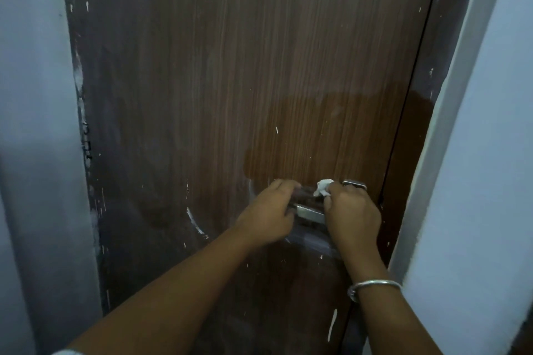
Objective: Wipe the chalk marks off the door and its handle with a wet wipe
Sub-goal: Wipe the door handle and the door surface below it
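The brown wood-grain door (245, 66) fills the view. Its metal handle (310, 214) sits low on the right side, partly hidden by both hands. My left hand (266, 217) has its fingers curled round the left end of the handle. My right hand (350, 216) pinches a crumpled white wet wipe (323, 187) against the upper part of the handle. A darker wet patch (317, 147) spreads over the door above the handle. A curved white chalk mark (193, 220) lies left of my left hand, and another white streak (332, 326) is low near the door's edge.
The dark door frame (427, 95) runs down the right, with a pale blue wall (490, 153) beyond it. Another pale wall (34, 124) stands on the left, with white smears along its edge. A metal bangle (375, 285) circles my right wrist.
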A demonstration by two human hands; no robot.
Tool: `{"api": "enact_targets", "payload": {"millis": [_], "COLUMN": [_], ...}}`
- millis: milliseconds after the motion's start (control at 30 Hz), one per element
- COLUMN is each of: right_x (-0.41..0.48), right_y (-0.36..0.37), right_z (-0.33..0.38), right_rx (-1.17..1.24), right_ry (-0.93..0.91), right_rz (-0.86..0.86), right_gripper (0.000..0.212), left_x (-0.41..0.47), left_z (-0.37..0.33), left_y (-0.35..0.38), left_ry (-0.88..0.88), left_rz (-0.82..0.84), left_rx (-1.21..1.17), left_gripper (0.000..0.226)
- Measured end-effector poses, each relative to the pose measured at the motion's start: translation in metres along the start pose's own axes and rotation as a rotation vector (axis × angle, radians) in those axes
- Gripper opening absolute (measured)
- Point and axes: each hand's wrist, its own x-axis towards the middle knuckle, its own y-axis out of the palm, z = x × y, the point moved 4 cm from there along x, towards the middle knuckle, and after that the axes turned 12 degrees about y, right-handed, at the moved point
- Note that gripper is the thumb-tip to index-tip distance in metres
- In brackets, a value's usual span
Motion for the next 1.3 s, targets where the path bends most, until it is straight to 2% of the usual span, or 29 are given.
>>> {"api": "enact_targets", "payload": {"millis": [133, 233, 433, 500, 600, 767, 900, 1067, 1200, 1300], "right_x": [0.0, -0.008, -0.018, -0.026, -0.033, -0.031, -0.03, -0.027, -0.026, -0.026], "right_y": [0.007, 0.013, 0.027, 0.031, 0.036, 0.041, 0.045, 0.045, 0.046, 0.047], "right_z": [0.002, -0.001, -0.011, -0.019, -0.029, -0.031, -0.037, -0.035, -0.033, -0.033], "right_rx": [0.069, 0.167, 0.285, 0.456, 0.814, 0.991, 0.969, 0.819, 0.798, 0.786], "right_ry": [0.075, 0.074, -0.003, 0.028, 0.135, 0.14, 0.074, -0.002, -0.032, -0.048], "right_rz": [-0.072, -0.141, -0.256, -0.25, -0.24, -0.283, -0.261, -0.314, -0.346, -0.347], "right_gripper": [0.011, 0.011, 0.02, 0.027, 0.02, 0.014, 0.013, 0.011, 0.011, 0.011], "left_x": [0.014, 0.023, 0.037, 0.038, 0.039, 0.044, 0.056, 0.062, 0.062, 0.063], "left_z": [-0.01, -0.018, -0.029, -0.032, -0.032, -0.031, -0.035, -0.032, -0.031, -0.035], "left_y": [0.006, 0.012, 0.021, 0.026, 0.033, 0.036, 0.032, 0.031, 0.029, 0.033], "left_ry": [-0.006, 0.035, 0.116, 0.134, 0.159, 0.224, 0.284, 0.278, 0.264, 0.284], "left_rz": [-0.078, -0.071, -0.102, -0.119, -0.126, -0.099, -0.074, -0.125, -0.205, -0.199], "left_rx": [-0.188, -0.22, -0.054, -0.011, 0.083, 0.255, 0.404, 0.395, 0.331, 0.355], "left_gripper": [0.044, 0.049, 0.035, 0.032, 0.034, 0.031, 0.018, 0.016, 0.009, 0.013]}}
